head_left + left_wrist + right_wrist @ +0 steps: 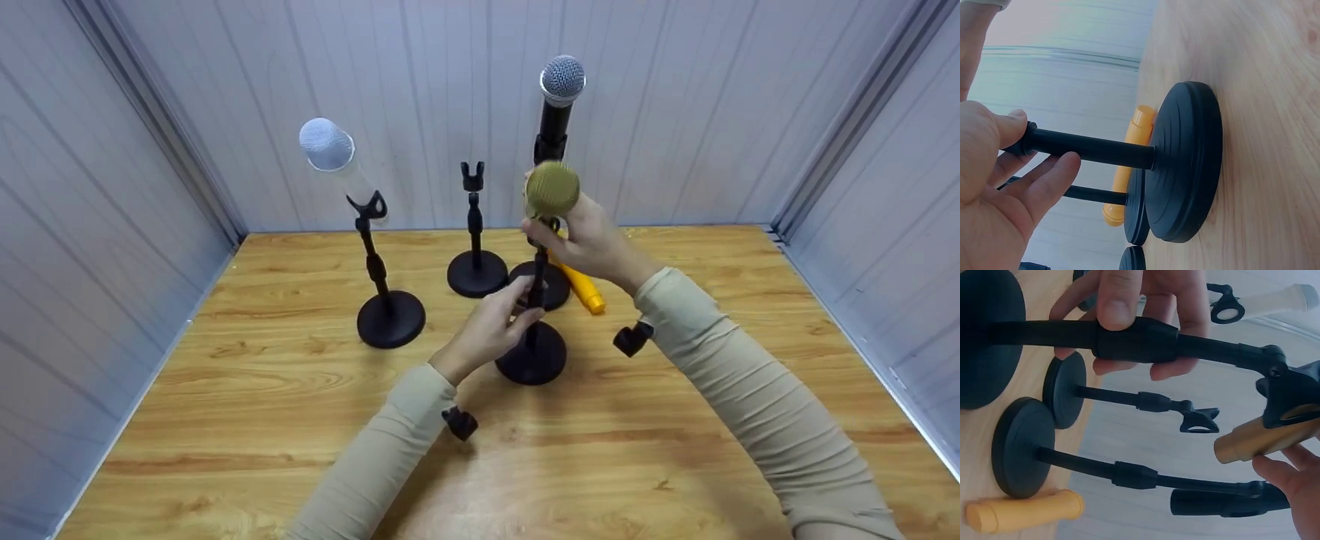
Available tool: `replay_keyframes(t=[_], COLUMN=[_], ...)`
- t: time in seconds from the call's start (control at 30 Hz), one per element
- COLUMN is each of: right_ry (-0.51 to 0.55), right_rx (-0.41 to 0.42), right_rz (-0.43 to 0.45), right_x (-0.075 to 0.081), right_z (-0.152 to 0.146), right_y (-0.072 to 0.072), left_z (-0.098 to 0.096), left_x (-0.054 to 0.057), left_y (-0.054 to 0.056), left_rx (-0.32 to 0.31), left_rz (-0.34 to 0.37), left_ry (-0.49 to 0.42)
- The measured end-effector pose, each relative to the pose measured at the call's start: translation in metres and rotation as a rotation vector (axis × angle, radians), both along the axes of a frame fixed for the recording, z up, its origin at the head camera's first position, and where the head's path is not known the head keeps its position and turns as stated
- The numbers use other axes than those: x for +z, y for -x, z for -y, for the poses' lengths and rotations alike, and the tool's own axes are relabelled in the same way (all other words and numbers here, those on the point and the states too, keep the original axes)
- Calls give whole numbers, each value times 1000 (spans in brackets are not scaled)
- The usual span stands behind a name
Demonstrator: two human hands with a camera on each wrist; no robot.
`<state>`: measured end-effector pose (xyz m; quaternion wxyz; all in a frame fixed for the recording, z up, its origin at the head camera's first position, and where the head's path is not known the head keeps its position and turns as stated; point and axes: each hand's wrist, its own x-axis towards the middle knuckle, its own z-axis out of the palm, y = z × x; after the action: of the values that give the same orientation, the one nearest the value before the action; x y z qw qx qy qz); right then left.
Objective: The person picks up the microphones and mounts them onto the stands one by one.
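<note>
In the head view, my left hand [491, 324] grips the pole of a black microphone stand [531, 366], whose round base rests on the table. The left wrist view shows my thumb and fingers on either side of the pole [1095, 149]. My right hand [600, 241] holds a gold microphone [553, 189], head up, at the top of this stand. In the right wrist view, the microphone's gold body [1247, 440] sits in the stand's clip [1289, 396], tilted, with my right fingertips around its lower part.
On the wooden table [262, 420], a white microphone [328, 146] leans in a stand at left. A stand with a bare clip [475, 225] is at the back. Behind my right hand, another stand bears a black microphone [555, 120]. A yellow cylinder [586, 291] lies beside it.
</note>
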<state>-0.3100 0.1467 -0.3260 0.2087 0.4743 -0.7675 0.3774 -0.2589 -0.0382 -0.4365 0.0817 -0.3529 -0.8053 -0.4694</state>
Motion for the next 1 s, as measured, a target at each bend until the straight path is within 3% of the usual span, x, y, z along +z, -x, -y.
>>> replay_keyframes(t=[0.13, 0.2, 0.4, 0.57, 0.8, 1.0], right_ry=[16, 29, 82, 89, 115, 152], right_rx=[-40, -57, -69, -91, -84, -78], right_rz=[117, 131, 86, 93, 83, 37], right_x=[-10, -14, -20, -18, -19, -21], right_z=[0, 0, 4, 6, 7, 8], right_y=[3, 4, 8, 7, 9, 9], left_z=[-1, -1, 1, 2, 2, 1], left_x=[-1, -3, -10, -9, -9, -10], left_y=[-2, -3, -4, -4, -3, -3], left_rx=[6, 1, 21, 36, 48, 45], left_rz=[-15, 5, 125, 168, 137, 153], left_ry=[-4, -1, 73, 90, 104, 99])
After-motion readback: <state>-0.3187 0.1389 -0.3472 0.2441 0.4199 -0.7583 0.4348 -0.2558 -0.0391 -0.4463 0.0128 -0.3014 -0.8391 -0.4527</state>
